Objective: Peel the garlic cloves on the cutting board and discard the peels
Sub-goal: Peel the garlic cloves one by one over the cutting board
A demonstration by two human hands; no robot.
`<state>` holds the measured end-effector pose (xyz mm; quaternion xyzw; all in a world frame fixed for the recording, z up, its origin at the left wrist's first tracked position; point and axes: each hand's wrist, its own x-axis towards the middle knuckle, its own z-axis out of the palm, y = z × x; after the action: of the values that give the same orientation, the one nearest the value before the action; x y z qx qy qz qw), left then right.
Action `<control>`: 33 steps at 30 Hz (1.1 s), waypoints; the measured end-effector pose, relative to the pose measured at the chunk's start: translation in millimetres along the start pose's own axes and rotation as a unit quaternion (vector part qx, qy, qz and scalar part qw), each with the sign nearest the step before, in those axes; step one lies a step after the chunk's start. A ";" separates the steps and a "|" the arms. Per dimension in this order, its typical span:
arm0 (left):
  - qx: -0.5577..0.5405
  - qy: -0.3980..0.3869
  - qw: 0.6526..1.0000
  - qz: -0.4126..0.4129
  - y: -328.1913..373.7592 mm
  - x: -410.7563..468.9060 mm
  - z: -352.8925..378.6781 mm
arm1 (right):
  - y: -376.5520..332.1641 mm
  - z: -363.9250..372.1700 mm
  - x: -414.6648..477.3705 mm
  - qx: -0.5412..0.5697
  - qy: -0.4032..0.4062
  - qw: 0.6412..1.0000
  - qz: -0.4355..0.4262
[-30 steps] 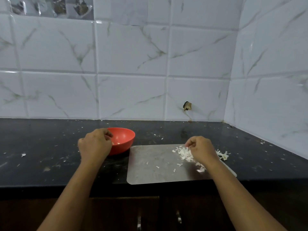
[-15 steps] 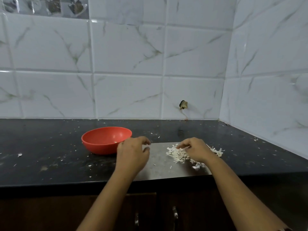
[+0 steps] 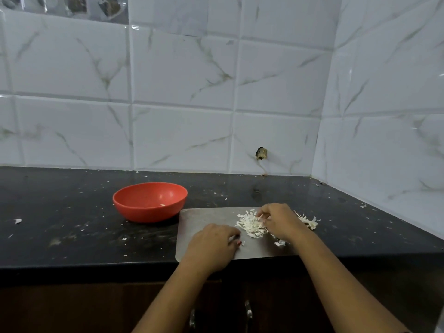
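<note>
A grey metal cutting board [image 3: 204, 217] lies on the black counter near its front edge. A heap of white garlic peels [image 3: 249, 223] sits on the board's right half, with more peel [image 3: 310, 221] at the board's right edge. My right hand [image 3: 280, 221] rests on the heap with its fingers curled into the peels. My left hand [image 3: 212, 245] lies on the board just left of the heap, fingers bent toward it; what they hold is hidden. A red bowl [image 3: 150, 201] stands left of the board with a pale piece inside.
The black counter [image 3: 72, 227] is sprinkled with small peel scraps, one larger bit [image 3: 18, 221] at far left. Tiled walls close off the back and the right side. Dark cabinet doors with metal handles [image 3: 248, 311] are below the counter edge.
My left hand has moved from the red bowl rightward onto the cutting board, ending next to the peel heap. My right hand stayed on the heap. The camera view shifted slightly.
</note>
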<state>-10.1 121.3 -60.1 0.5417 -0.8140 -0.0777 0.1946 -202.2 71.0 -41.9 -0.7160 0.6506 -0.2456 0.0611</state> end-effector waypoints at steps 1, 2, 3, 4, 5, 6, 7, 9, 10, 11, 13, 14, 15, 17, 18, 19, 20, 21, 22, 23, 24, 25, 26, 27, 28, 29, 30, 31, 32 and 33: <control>-0.008 0.004 1.000 -0.003 -1.7 0.9 1.0 | -1.4 1.3 0.1 0.000 -0.008 1.000 -0.010; -0.013 0.009 1.000 -0.007 -3.5 1.7 2.0 | -3.2 2.1 -0.4 -0.011 -0.018 1.000 -0.017; -0.011 0.017 1.000 -0.011 -5.2 2.6 2.9 | -4.9 2.6 -0.6 -0.028 -0.025 0.999 -0.020; -0.004 0.025 1.000 -0.014 -6.4 3.1 3.6 | -6.6 2.5 -0.8 -0.044 -0.027 0.998 -0.019; 0.004 0.032 0.999 -0.017 -7.2 3.3 4.1 | -6.7 3.3 -0.3 -0.058 -0.028 0.998 -0.018; 0.010 0.038 0.999 -0.020 -8.0 3.4 4.4 | -7.1 3.3 0.3 -0.075 -0.030 0.997 -0.019; 0.014 0.044 0.999 -0.023 -8.7 3.7 4.6 | -6.8 3.7 1.1 -0.094 -0.034 0.995 -0.022; 0.017 0.054 0.998 -0.029 -9.3 4.0 5.6 | -5.6 4.7 2.7 -0.110 -0.033 0.993 -0.023; 0.019 0.057 0.998 -0.033 -9.2 3.4 5.8 | -5.2 4.5 3.5 -0.099 -0.028 0.995 -0.017; 0.024 0.059 0.997 -0.039 -8.9 2.9 5.8 | -4.7 3.7 3.6 -0.077 -0.017 0.997 -0.007; 0.048 0.056 0.996 -0.058 -7.9 1.3 4.1 | -4.4 2.1 1.1 -0.032 0.016 0.999 0.018; 0.061 0.052 0.995 -0.066 -7.7 0.8 2.7 | -5.1 1.7 -0.6 -0.019 0.045 0.999 0.023; 0.069 0.050 0.994 -0.072 -8.4 1.1 1.3 | -6.0 2.0 -1.8 -0.014 0.075 0.997 0.022; 0.066 0.046 0.993 -0.081 -10.4 1.6 -2.0 | -12.4 2.7 -5.1 -0.006 0.118 0.993 0.009; 0.061 0.044 0.993 -0.087 -11.9 1.5 -3.9 | -17.5 3.5 -5.8 0.006 0.128 0.992 0.001; 0.054 0.040 0.993 -0.092 -13.3 1.5 -6.2 | -22.9 4.9 -5.9 0.027 0.132 0.991 -0.008; 0.046 0.037 0.994 -0.097 -14.9 1.3 -8.2 | -29.0 7.4 -5.6 0.056 0.132 0.990 -0.017; 0.038 0.038 0.993 -0.103 -16.7 1.3 -10.2 | -37.2 10.7 -6.3 0.096 0.123 0.987 -0.028; 0.030 0.042 0.993 -0.109 -18.7 1.0 -11.9 | -45.8 15.6 -8.0 0.149 0.103 0.983 -0.038; 0.025 0.045 0.992 -0.114 -20.9 0.8 -13.7 | -54.8 22.1 -10.9 0.210 0.074 0.974 -0.044; 0.021 0.045 0.991 -0.121 -23.3 0.6 -15.2 | -63.1 29.0 -14.2 0.273 0.041 0.960 -0.042; 0.018 0.042 0.991 -0.127 -25.6 0.2 -16.3 | -69.4 35.9 -17.4 0.328 0.008 0.944 -0.030; 0.016 0.035 0.990 -0.134 -27.4 -0.8 -17.4 | -73.1 41.7 -19.2 0.365 -0.015 0.931 -0.015; 0.015 0.025 0.990 -0.138 -28.9 -1.8 -18.3 | -73.7 45.7 -19.5 0.385 -0.025 0.923 -0.004; 0.016 0.016 0.990 -0.138 -29.5 -2.5 -19.4 | -71.7 47.1 -18.3 0.401 -0.023 0.916 0.007; 0.016 0.006 0.991 -0.134 -29.3 -2.9 -20.2 | -67.4 46.6 -15.8 0.410 -0.014 0.912 0.016; 0.017 -0.003 0.992 -0.127 -28.5 -3.0 -20.7 | -61.4 44.4 -12.5 0.403 0.001 0.915 0.022; 0.021 -0.015 0.993 -0.118 -27.2 -2.7 -20.7 | -54.9 41.1 -9.8 0.389 0.017 0.921 0.025; 0.029 -0.029 0.993 -0.109 -25.7 -2.3 -20.2 | -48.5 37.5 -8.1 0.381 0.029 0.923 0.031; 0.040 -0.043 0.993 -0.102 -24.0 -1.6 -19.7 | -42.8 34.0 -6.6 0.386 0.039 0.921 0.038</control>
<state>18.8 114.8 -50.6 0.6253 -0.7647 -0.0878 0.1288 -149.1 75.8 -55.9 -0.6016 0.5341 -0.5028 0.3163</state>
